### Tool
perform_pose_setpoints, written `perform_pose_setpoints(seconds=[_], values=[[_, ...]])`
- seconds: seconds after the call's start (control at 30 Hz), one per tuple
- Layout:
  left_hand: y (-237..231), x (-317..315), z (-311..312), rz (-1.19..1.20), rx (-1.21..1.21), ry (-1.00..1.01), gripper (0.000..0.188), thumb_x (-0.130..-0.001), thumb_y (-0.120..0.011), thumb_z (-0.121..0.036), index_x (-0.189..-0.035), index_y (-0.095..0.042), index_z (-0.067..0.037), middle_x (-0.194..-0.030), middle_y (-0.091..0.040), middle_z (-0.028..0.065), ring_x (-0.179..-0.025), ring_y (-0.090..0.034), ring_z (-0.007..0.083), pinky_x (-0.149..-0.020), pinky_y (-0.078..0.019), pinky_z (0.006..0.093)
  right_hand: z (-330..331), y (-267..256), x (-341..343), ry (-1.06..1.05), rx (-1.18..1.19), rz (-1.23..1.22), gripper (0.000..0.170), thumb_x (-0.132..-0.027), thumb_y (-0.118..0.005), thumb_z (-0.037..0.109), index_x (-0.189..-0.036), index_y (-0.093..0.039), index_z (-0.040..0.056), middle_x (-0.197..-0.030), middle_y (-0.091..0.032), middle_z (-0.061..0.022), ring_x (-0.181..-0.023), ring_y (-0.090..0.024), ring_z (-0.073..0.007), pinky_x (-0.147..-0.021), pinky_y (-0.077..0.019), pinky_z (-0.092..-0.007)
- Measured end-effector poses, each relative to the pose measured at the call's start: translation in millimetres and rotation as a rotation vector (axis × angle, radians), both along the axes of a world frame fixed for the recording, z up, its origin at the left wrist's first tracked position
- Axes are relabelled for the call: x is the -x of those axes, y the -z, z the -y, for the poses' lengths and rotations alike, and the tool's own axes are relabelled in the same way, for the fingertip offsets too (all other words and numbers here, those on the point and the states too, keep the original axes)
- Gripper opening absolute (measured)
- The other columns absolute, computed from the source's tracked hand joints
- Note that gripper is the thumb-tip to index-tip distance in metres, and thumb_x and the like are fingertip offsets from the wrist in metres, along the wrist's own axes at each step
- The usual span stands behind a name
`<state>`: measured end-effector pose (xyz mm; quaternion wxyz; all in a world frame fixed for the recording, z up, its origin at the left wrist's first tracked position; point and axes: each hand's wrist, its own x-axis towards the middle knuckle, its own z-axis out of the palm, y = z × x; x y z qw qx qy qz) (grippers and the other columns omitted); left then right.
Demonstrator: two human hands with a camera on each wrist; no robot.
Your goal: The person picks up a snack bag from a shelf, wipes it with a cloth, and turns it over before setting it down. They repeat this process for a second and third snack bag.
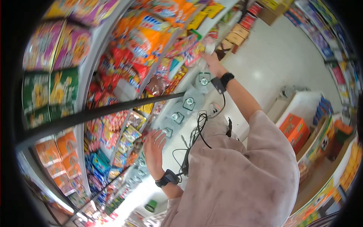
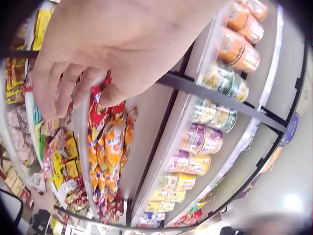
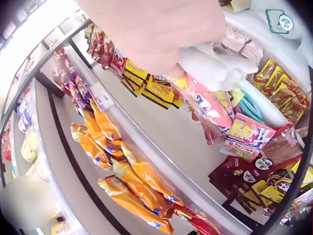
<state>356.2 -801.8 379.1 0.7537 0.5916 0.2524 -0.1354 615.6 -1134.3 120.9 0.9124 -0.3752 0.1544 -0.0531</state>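
My right hand holds a crumpled white cloth at the far end of the shelves. In the right wrist view, the right hand has the white cloth under its fingers, over a pink snack packet; the fingertips are partly hidden. My left hand is raised beside the shelf front with spread fingers and holds nothing. The left wrist view has the left hand with relaxed fingers, in front of the hanging red and orange packets.
Shelves carry orange bags, green cups and small packets. Clear plastic bins with green labels line the shelf base. A dark bar crosses the head view. Cables hang near my body. An orange box stands at right.
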Motion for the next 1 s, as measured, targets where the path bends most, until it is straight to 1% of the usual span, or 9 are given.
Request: perform_pose_setpoints(seconds=[0.07, 0.13, 0.3, 0.37, 0.43, 0.57, 0.67, 0.8, 1.0], values=[[-1.5, 24.5, -18.0, 0.011, -0.011, -0.165, 0.046, -0.104, -0.046, -0.031, -0.135, -0.047, 0.003, -0.134, -0.055, 0.0215, -0.123, -0.056, 0.0347, -0.104, -0.0425, 0.0434, -23.0, 2.1, -56.1, -0.048, 0.018, 0.130, 0.033, -0.088, -0.074, 0.016, -0.113, -0.060, -0.0001, -0.098, -0.069, -0.0088, -0.084, -0.069, -0.0212, -0.071, -0.0588, -0.0382], [-1.4, 48.1, -35.6, 0.029, -0.025, -0.255, 0.048, -0.103, -0.046, -0.033, -0.137, -0.046, 0.002, -0.134, -0.055, 0.0215, -0.124, -0.055, 0.0348, -0.106, -0.0415, 0.0435, -44.0, 5.0, -92.7, -0.137, -0.003, -0.205, 0.030, -0.095, -0.067, 0.018, -0.121, -0.059, 0.0053, -0.106, -0.069, -0.0047, -0.092, -0.068, -0.0164, -0.084, -0.0571, -0.0351], [-8.4, 93.2, -77.9, 0.102, -0.024, -0.449, 0.049, -0.102, -0.047, -0.032, -0.138, -0.046, 0.002, -0.134, -0.055, 0.0205, -0.122, -0.056, 0.0326, -0.103, -0.0438, 0.0414, -57.4, 72.7, -63.4, -0.219, 1.564, 0.586, 0.064, -0.072, -0.071, 0.007, -0.132, -0.052, -0.0030, -0.123, -0.061, -0.0226, -0.117, -0.058, -0.0397, -0.102, -0.0451, -0.0450], [-11.8, 106.3, -90.5, 0.125, -0.048, -0.524, 0.049, -0.102, -0.048, -0.032, -0.137, -0.047, 0.002, -0.133, -0.057, 0.0190, -0.121, -0.057, 0.0312, -0.101, -0.0453, 0.0394, -57.8, 89.2, -37.0, -0.235, 1.473, 0.810, 0.064, -0.075, -0.066, 0.007, -0.136, -0.049, -0.0032, -0.131, -0.057, -0.0236, -0.124, -0.053, -0.0391, -0.108, -0.0407, -0.0421], [-15.0, 114.4, -106.0, 0.138, -0.076, -0.588, 0.048, -0.102, -0.048, -0.032, -0.136, -0.048, 0.002, -0.131, -0.058, 0.0182, -0.119, -0.058, 0.0309, -0.100, -0.0461, 0.0388, -55.6, 147.8, -8.4, -0.483, 0.954, 0.473, 0.060, -0.075, -0.064, 0.002, -0.134, -0.051, -0.0021, -0.131, -0.057, -0.0200, -0.122, -0.055, -0.0334, -0.106, -0.0420, -0.0385], [-20.4, 123.0, -156.6, 0.187, -0.118, -0.749, 0.040, -0.102, -0.051, -0.030, -0.126, -0.055, 0.002, -0.123, -0.062, 0.0153, -0.112, -0.062, 0.0295, -0.097, -0.0480, 0.0364, -40.0, 27.0, 69.9, -0.550, 1.220, 0.524, 0.062, -0.073, -0.076, 0.006, -0.130, -0.052, -0.0028, -0.124, -0.059, -0.0211, -0.118, -0.056, -0.0336, -0.104, -0.0428, -0.0390], [-13.7, 115.3, -204.3, 0.342, -0.051, -0.872, 0.030, -0.102, -0.054, -0.026, -0.116, -0.058, 0.001, -0.114, -0.065, 0.0126, -0.106, -0.064, 0.0278, -0.092, -0.0496, 0.0339, -28.1, 13.7, 113.4, -0.533, 1.274, 0.394, 0.059, -0.075, -0.077, 0.010, -0.129, -0.053, -0.0001, -0.124, -0.059, -0.0172, -0.119, -0.056, -0.0301, -0.103, -0.0439, -0.0377], [-10.9, 81.1, -269.5, 0.494, -0.035, -0.862, 0.024, -0.101, -0.058, -0.022, -0.112, -0.059, 0.000, -0.106, -0.066, 0.0102, -0.102, -0.064, 0.0261, -0.087, -0.0511, 0.0329, -37.0, -14.3, 136.7, -0.414, -0.008, -0.458, 0.037, -0.089, -0.066, 0.021, -0.123, -0.058, 0.0072, -0.119, -0.060, -0.0087, -0.112, -0.057, -0.0222, -0.096, -0.0471, -0.0367], [0.2, 22.8, -404.1, 0.562, 0.017, -0.772, 0.032, -0.097, -0.064, -0.025, -0.115, -0.056, 0.001, -0.105, -0.064, 0.0117, -0.103, -0.064, 0.0255, -0.086, -0.0523, 0.0335, -100.8, -75.4, 190.0, -0.226, 0.062, -0.301, 0.029, -0.094, -0.061, 0.023, -0.119, -0.058, 0.0077, -0.104, -0.065, -0.0043, -0.096, -0.063, -0.0175, -0.081, -0.0540, -0.0337]])
